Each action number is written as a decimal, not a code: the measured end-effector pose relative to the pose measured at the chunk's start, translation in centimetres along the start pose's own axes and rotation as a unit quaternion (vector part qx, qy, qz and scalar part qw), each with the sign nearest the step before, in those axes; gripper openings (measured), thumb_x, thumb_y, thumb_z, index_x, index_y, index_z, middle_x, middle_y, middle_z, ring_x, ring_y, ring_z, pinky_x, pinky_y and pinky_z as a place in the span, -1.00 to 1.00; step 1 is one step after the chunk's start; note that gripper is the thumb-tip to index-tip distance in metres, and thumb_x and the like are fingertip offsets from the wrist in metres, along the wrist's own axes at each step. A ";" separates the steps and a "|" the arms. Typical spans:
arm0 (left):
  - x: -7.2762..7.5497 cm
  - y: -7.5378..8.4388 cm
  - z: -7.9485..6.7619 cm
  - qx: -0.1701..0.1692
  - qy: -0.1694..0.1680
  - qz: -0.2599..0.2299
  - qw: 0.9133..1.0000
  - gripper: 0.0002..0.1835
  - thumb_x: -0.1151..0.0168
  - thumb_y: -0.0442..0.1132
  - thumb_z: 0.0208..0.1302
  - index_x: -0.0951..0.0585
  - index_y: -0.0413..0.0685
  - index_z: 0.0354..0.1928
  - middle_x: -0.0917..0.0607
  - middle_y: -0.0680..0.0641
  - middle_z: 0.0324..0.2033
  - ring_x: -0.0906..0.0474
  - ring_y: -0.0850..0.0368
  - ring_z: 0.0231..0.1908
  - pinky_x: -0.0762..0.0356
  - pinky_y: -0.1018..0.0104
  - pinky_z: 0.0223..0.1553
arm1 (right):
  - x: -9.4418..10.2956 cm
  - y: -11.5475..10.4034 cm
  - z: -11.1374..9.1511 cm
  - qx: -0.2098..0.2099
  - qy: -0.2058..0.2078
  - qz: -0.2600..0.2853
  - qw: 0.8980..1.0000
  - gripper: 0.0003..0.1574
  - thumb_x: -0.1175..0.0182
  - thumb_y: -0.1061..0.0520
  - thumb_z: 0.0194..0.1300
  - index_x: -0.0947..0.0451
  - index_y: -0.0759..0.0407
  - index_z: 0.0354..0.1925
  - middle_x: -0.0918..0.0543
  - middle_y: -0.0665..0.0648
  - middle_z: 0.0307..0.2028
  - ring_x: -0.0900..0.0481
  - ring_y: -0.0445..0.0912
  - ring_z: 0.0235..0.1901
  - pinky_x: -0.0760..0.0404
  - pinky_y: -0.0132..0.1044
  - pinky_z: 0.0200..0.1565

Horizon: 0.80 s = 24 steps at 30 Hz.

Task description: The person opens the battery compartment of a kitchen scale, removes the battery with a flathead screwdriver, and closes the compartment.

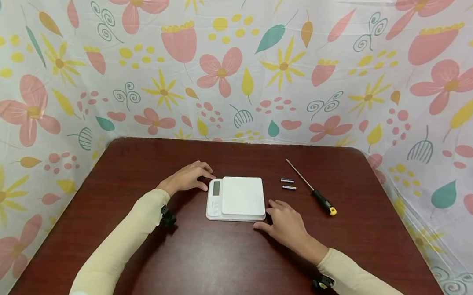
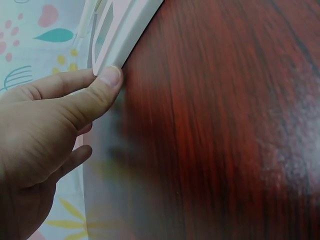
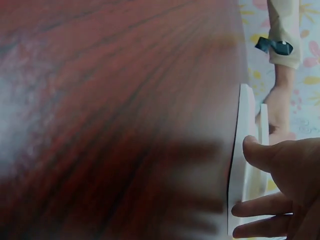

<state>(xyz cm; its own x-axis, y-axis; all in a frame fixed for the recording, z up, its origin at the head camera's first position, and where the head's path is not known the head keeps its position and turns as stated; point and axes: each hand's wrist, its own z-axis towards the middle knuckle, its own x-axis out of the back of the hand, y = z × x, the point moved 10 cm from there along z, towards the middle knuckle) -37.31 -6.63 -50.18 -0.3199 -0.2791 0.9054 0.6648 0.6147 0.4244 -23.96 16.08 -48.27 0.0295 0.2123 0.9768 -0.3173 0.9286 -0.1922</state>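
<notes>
A white kitchen scale (image 1: 243, 196) with a small grey display lies flat on the dark red table, its square plate facing up. At its left end my left hand (image 1: 187, 177) holds the back corner between thumb and index finger. The left wrist view shows that thumb (image 2: 110, 77) pressed on the scale's white side (image 2: 131, 25). My right hand (image 1: 286, 224) grips the opposite, front right corner, thumb at the front and fingers along the right side. In the right wrist view its fingertips (image 3: 237, 209) touch the scale's edge (image 3: 240, 120).
Two small batteries (image 1: 288, 184) lie right of the scale. Beyond them rests a screwdriver (image 1: 317, 197) with a black and yellow handle, its shaft pointing to the back. A flower-print curtain (image 1: 239, 77) hangs along the table's back and sides.
</notes>
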 end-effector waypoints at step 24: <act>-0.5 -0.3 0.6 0.016 -0.023 -0.030 0.999 -0.51 -0.46 -0.15 0.24 -0.68 -0.05 0.22 -0.55 -0.14 0.21 -0.40 -0.07 0.13 -0.43 0.00 0.19 | -0.1 -0.5 0.6 0.011 0.047 -0.021 0.999 -0.42 -0.53 -0.28 0.06 -0.71 0.21 -0.42 -0.71 0.32 0.08 -0.63 0.19 0.12 -0.73 0.12 -0.08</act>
<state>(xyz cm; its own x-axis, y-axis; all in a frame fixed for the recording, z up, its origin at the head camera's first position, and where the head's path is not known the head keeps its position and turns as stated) -37.71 -6.23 -50.75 -0.3893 -0.2817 0.8770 0.6220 0.6218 0.4758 -24.35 15.45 -48.18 0.1322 0.2028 0.9703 -0.3341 0.9307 -0.1490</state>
